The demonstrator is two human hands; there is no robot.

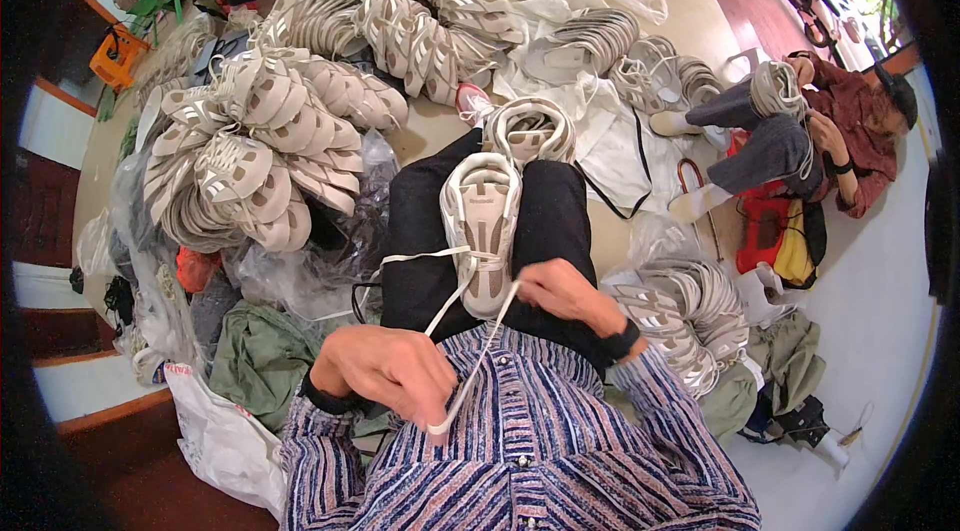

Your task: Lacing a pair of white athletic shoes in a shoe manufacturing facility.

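Observation:
A beige and white shoe upper lies across my thighs, its toe toward me. A flat cream shoelace is threaded through it, and one loose end trails off to the left. My left hand, low in front of my striped shirt, pinches the lace between its fingertips. From there the lace runs up taut to my right hand, whose curled fingers close on it just right of the toe; this hand is slightly blurred. Past the opening, a second set of nested uppers rests at my knees.
Stacked uppers heap up at left and far, and another ring of them lies by my right elbow. Plastic bags, green cloth and a white sack surround me. At right sits a person handling uppers; others work far left.

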